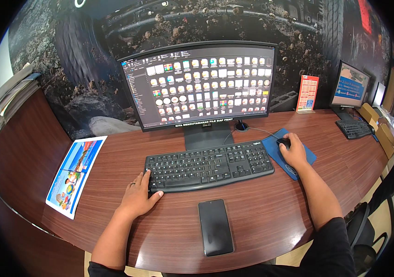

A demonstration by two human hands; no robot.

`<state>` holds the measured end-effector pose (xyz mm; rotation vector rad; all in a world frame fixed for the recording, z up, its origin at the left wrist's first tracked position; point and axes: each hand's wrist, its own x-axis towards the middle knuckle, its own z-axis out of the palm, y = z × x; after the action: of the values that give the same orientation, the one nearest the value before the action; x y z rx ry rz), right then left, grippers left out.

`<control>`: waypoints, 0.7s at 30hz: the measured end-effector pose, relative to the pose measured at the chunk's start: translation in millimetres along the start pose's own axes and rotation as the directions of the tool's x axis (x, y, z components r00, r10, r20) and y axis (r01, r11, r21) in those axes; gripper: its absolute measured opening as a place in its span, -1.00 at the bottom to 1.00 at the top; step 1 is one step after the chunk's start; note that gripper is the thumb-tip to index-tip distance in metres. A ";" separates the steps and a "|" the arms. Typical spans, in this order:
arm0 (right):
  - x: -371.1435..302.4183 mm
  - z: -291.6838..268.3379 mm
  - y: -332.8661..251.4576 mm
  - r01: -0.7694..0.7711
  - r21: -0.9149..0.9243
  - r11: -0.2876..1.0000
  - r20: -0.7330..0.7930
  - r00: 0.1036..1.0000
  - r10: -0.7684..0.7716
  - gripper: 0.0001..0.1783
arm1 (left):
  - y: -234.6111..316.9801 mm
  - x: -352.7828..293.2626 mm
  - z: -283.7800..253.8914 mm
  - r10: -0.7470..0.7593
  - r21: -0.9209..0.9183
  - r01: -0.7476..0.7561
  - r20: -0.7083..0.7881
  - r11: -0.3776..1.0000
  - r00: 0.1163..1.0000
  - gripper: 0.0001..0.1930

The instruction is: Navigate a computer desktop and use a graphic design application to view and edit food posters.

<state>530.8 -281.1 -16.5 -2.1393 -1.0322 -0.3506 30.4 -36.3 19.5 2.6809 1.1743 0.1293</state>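
Left hand (137,198) touches keyboard (208,167), right hand (296,152) holds mouse (283,141); monitor (201,87) bears white lettering (204,123).

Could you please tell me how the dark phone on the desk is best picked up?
I'd pinch the phone by its long edges, mid-length, coming from above on the person's side: it lies flat, with bare desk beside both edges, and the keyboard lies beyond its far end.

Phone (216,227) before keyboard (208,165), mouse (283,141) right, seemingly on mat (276,156)

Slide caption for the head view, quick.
Left hand at left end of keyboard, right hand on mouse, phone lying on desk.
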 end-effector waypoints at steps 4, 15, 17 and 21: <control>0.0 -0.9 -4.6 -0.012 -0.006 1.000 0.031 0.999 0.012 -0.62 | -0.5 0.0 0.0 0.009 -0.001 -0.009 -0.002 1.000 1.000 -0.04; -1.4 -0.6 0.0 0.076 0.034 0.997 0.027 0.997 -0.077 -0.62 | 3.5 -0.5 -3.1 -0.019 -0.009 0.019 0.006 1.000 1.000 -0.05; -1.2 -0.3 -0.2 0.080 0.025 0.996 0.027 0.996 -0.081 -0.62 | -2.1 0.7 0.7 0.001 -0.025 -0.002 -0.028 1.000 1.000 -0.08; -1.9 -1.9 -3.8 0.076 0.003 0.997 0.032 0.997 -0.076 -0.61 | -7.7 5.7 -1.7 -0.035 -0.180 0.024 -0.054 0.983 0.998 -0.17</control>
<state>526.8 -281.9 -14.3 -2.1140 -1.1343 -0.3519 28.5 -26.7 19.4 2.5172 1.1586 0.2948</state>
